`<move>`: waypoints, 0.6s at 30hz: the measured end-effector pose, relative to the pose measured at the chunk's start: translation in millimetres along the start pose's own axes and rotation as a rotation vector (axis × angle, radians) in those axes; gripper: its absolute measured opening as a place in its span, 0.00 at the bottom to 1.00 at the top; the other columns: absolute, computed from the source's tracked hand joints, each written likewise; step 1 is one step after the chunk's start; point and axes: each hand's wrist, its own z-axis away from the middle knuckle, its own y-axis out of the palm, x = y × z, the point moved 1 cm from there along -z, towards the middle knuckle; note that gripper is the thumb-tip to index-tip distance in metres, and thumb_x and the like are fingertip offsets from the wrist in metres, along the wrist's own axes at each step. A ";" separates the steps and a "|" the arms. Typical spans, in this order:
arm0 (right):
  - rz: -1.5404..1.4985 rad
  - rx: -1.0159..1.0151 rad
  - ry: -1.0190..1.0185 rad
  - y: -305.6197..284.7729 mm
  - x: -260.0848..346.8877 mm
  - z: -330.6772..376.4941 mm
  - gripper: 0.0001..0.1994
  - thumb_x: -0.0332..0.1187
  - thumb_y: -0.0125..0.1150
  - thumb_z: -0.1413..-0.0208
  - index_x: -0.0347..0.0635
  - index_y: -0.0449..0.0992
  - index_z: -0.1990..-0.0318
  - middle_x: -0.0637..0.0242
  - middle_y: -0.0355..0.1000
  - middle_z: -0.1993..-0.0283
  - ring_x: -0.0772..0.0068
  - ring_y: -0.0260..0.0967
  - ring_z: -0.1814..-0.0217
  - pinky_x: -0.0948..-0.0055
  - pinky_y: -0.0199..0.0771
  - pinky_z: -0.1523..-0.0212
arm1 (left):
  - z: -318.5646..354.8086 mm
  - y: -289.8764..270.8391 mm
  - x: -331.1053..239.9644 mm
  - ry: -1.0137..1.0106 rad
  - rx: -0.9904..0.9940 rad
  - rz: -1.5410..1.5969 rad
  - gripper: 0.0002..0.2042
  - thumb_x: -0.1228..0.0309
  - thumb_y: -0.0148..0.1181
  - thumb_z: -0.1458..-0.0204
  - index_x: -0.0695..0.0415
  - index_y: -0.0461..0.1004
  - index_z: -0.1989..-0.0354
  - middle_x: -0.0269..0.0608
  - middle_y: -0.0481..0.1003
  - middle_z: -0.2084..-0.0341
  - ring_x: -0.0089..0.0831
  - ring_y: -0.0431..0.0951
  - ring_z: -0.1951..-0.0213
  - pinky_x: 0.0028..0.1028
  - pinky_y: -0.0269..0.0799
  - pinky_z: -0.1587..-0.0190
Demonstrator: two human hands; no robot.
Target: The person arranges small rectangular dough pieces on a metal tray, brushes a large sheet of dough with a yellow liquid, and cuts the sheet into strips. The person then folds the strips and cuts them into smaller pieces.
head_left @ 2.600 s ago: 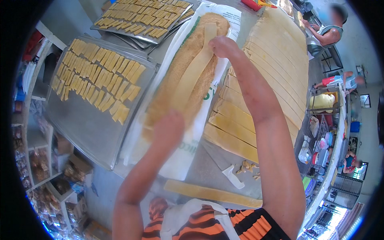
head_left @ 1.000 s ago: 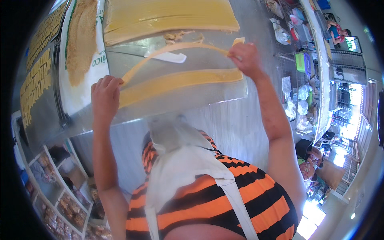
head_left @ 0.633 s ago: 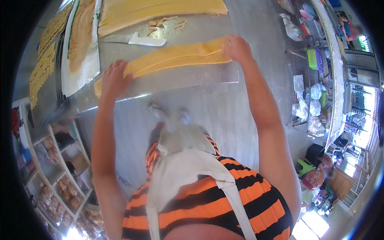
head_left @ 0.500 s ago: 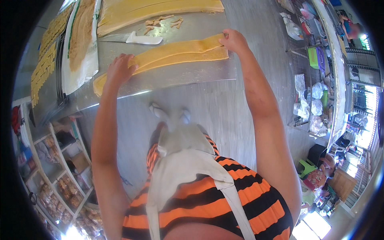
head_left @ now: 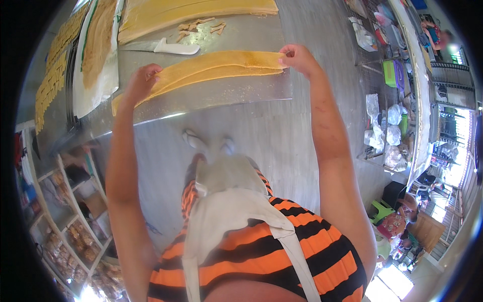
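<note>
A long yellow strip of dough [head_left: 221, 65] lies in layers along the near edge of the metal table, a seam running lengthwise through it. My right hand [head_left: 300, 60] pinches the strip's right end at the table's right side. Toward the other end, my left hand [head_left: 141, 84] is closed on the strip's upper layer, fingers bent in at its edge. The strip's far left end shows beyond my left wrist. A white-handled knife [head_left: 176, 47] rests just behind the strip, its blade pointing left.
Behind the knife are dough scraps [head_left: 193, 27] and a wide yellow dough sheet [head_left: 196, 15]. A flour-dusted cloth [head_left: 95, 65] lies on the left, beside rows of cut dough pieces [head_left: 53, 85]. Shelves [head_left: 70, 211] stand at left, a wire rack [head_left: 387, 121] at right. People are in the right background.
My right hand has brought the strip's right end toward me, so the upper layer now covers more of the lower one. My left hand has shifted slightly left and away from me.
</note>
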 end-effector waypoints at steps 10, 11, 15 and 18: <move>0.584 -0.110 -0.526 68.3 35.0 -23.3 0.25 0.50 0.69 0.53 0.48 0.80 0.48 0.61 0.74 0.48 0.53 0.70 0.44 0.55 0.67 0.41 | -16.8 36.1 -110.1 0.010 -0.013 -0.563 0.23 0.55 0.69 0.52 0.50 0.77 0.48 0.40 0.76 0.50 0.43 0.74 0.44 0.43 0.69 0.44; 0.587 -0.080 -0.511 79.7 40.3 -27.5 0.26 0.51 0.69 0.53 0.48 0.80 0.49 0.61 0.75 0.49 0.53 0.70 0.43 0.54 0.66 0.40 | -19.1 40.3 -116.3 -0.037 -0.005 -0.598 0.25 0.53 0.69 0.53 0.51 0.77 0.48 0.39 0.76 0.49 0.43 0.73 0.44 0.44 0.69 0.45; 0.584 0.005 -0.353 102.8 60.2 -41.7 0.24 0.51 0.69 0.53 0.48 0.81 0.53 0.63 0.76 0.50 0.55 0.70 0.43 0.54 0.63 0.39 | -22.6 44.3 -118.5 -0.017 -0.020 -0.492 0.25 0.55 0.71 0.56 0.50 0.76 0.49 0.38 0.75 0.48 0.42 0.72 0.43 0.44 0.67 0.42; 0.398 0.124 -0.229 100.1 71.4 -42.6 0.23 0.52 0.68 0.53 0.48 0.81 0.55 0.64 0.76 0.50 0.57 0.71 0.44 0.54 0.63 0.41 | -17.4 40.9 -107.1 0.119 0.009 -0.366 0.26 0.57 0.73 0.58 0.50 0.76 0.49 0.36 0.74 0.48 0.42 0.70 0.41 0.44 0.64 0.40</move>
